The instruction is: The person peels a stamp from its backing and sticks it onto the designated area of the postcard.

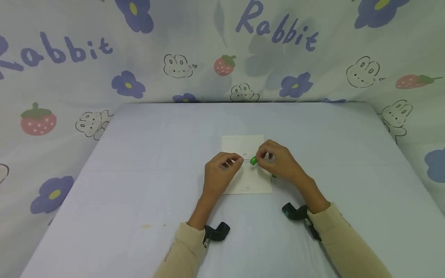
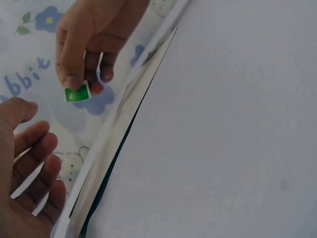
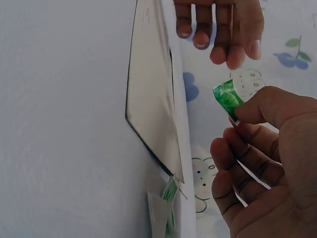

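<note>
Above the middle of the cream paper rectangle (image 1: 255,183), the right hand (image 1: 279,160) pinches a small, glossy green rectangular piece with white edges (image 3: 227,96) by one end; so slight a hold could let it slip or bend. The left hand (image 1: 219,172), at the paper's left, has loosely bent, empty fingers, so a drop might go uncaught.

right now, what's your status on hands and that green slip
Right hand pinching green printed slip, above cream sheet. Left hand holding nothing, fingers bent. Nothing seen between slip and sheet; another green piece near sheet's right edge.
</note>
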{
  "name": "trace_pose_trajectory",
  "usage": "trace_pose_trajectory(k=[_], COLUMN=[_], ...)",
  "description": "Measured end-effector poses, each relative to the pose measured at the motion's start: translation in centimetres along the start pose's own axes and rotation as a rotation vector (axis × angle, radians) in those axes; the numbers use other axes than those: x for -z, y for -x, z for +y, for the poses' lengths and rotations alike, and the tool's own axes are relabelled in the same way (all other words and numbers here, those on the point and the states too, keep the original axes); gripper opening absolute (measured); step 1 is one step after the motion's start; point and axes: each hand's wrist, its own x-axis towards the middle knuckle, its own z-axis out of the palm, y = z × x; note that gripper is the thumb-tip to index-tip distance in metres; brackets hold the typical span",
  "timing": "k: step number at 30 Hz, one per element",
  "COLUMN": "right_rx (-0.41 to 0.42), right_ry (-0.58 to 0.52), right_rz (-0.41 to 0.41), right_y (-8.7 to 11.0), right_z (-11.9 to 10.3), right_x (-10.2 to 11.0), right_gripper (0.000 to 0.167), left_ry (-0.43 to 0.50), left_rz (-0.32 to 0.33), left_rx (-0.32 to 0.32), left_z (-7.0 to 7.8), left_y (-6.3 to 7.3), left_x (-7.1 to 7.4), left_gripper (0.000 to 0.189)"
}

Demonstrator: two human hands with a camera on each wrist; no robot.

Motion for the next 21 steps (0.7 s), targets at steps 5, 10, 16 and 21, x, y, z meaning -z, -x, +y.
trace_pose_trajectory(k=[5,10,16,21], right_rx=[0.026,0.025,-0.058,-0.120], right_ry=[-0.018,-0.027,-0.114,-0.193], right_rz=[-0.060,-0.065,-0.013,-0.013], right_y=[0.18,0.25,0.28,0.23], right_z=[-0.93,-1.14,-0.98,-0.76], right_x=[-0.44,-0.89,-0.93,-1.06], right_gripper=[0.011,0.005,0.021,0.015], left_ry=[-0.066,-0.089,-0.053,0.003], left_rz=[-0.059,-0.101,-0.022,0.031], left_rx=[-0.044,-0.049,-0.015,0.052], left_z=[0.33,0.32,0.04,-0.07], left_y=[0.17,0.19,0.13,0.11], left_x=[-0.08,0.04,-0.12,-0.11], left_gripper=[0.008,0.004,0.004,0.007])
